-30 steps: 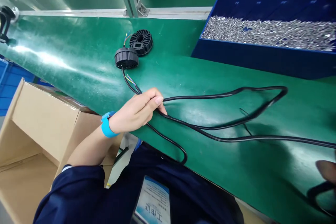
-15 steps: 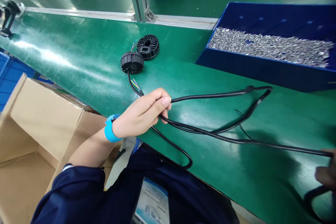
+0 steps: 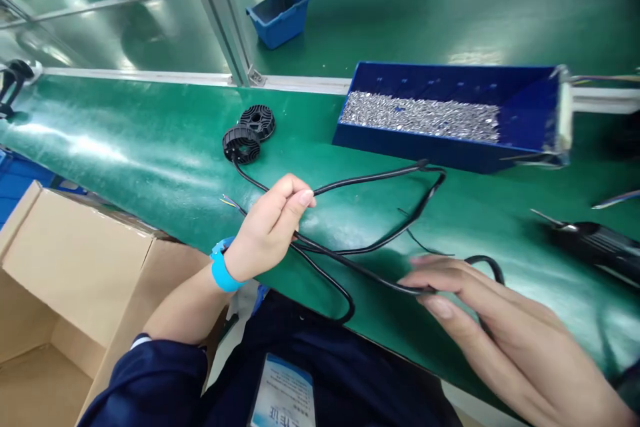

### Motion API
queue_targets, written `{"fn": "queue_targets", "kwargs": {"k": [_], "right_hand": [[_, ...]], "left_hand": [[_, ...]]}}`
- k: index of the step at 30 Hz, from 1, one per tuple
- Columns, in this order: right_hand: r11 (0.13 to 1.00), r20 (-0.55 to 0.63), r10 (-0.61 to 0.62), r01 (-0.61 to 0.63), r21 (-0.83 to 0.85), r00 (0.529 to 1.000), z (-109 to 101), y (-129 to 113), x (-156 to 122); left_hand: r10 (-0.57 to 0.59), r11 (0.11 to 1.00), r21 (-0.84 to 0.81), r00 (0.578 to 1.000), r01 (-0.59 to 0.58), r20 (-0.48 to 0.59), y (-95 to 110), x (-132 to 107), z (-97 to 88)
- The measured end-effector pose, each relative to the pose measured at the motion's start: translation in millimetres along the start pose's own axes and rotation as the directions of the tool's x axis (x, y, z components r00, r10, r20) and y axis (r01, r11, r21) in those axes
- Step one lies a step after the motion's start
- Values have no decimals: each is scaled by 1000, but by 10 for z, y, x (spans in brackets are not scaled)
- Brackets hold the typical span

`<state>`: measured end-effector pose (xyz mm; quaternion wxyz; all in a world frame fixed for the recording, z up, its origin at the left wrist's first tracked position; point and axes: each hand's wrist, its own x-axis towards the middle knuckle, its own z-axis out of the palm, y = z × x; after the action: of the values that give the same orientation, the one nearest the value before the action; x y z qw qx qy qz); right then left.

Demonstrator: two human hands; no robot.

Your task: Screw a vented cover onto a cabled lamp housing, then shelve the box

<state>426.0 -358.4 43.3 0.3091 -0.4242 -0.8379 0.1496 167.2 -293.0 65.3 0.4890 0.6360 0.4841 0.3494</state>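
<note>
A long black cable [image 3: 345, 260] lies in loops over the green bench. My left hand [image 3: 275, 223], with a blue wristband, is closed in a pinch around strands of it. My right hand [image 3: 480, 307] grips another stretch of the same cable between thumb and fingers, nearer the bench's front edge. Beyond the left hand, two round black ridged housings [image 3: 242, 145] sit touching each other, and the cable runs into the nearer one. Thin coloured wire ends [image 3: 230, 201] stick out of a cable end left of my left hand.
A dark blue bin [image 3: 420, 147] of small silvery metal parts stands at the back. A black electric screwdriver [image 3: 595, 243] lies at the right. An open cardboard box [image 3: 125, 300] is at the left, and a smaller blue bin [image 3: 283, 20] stands beyond the metal rail.
My right hand has come in from the right edge to the middle, holding the cable closer to my left hand. The left hand keeps its pinch. The view has shifted right.
</note>
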Motion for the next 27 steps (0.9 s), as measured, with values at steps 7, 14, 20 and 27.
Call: {"fn": "queue_targets", "kwargs": {"k": [7, 14, 20, 27], "right_hand": [[1000, -77, -8, 7, -9, 997, -191, -80, -2], [985, -183, -53, 22, -171, 982, -222, -235, -9], [988, -192, -54, 25, -151, 980, -184, -356, 22], [971, -300, -46, -28, -239, 953, -200, -417, -76]], "left_hand": [[-30, 1000, -3, 999, 30, -15, -35, -14, -36], [87, 831, 534, 985, -156, 152, 295, -183, 19], [149, 848, 442, 932, -293, 332, 601, -270, 330], [126, 903, 335, 909, -271, 397, 674, -259, 375]]}}
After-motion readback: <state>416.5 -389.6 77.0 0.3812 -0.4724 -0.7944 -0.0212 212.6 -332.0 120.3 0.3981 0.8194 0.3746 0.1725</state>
